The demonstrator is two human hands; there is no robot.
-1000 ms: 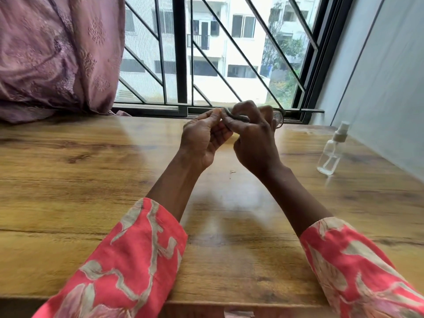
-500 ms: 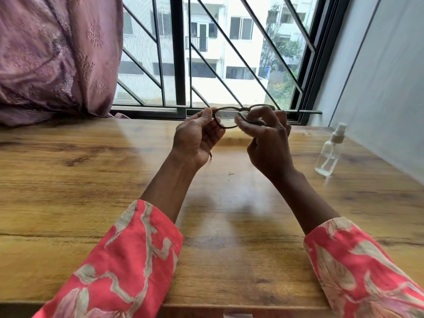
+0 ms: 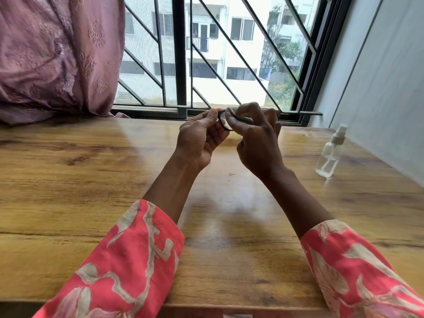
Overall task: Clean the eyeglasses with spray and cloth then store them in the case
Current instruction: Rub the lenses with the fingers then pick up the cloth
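1. The eyeglasses point(image 3: 222, 121) were held above the far part of the wooden table point(image 3: 91, 180), in front of the window grille point(image 3: 179, 65). Only part of one dark rim showed between the two hands.
2. The left hand point(image 3: 199, 138) pinched the left end of the frame between thumb and curled fingers.
3. The right hand point(image 3: 257, 138) had its fingers curled around a grey cloth point(image 3: 238, 119) and pressed the cloth against the lens area, with the thumb bearing on the near side.
4. Compared with half a second earlier, the frame was less exposed: both rims and the bridge had been visible then, whereas the right hand and cloth covered most of them at this moment.
5. The right hand had shifted leftward, closing the gap to the left hand. The left hand had kept its grip at the same end of the frame.
6. The spray bottle point(image 3: 330, 152) stood upright on the table, well apart to the right of the hands and near the wall, in the same position as before.
7. A small speck point(image 3: 231, 173) lay on the table between the forearms, unchanged.
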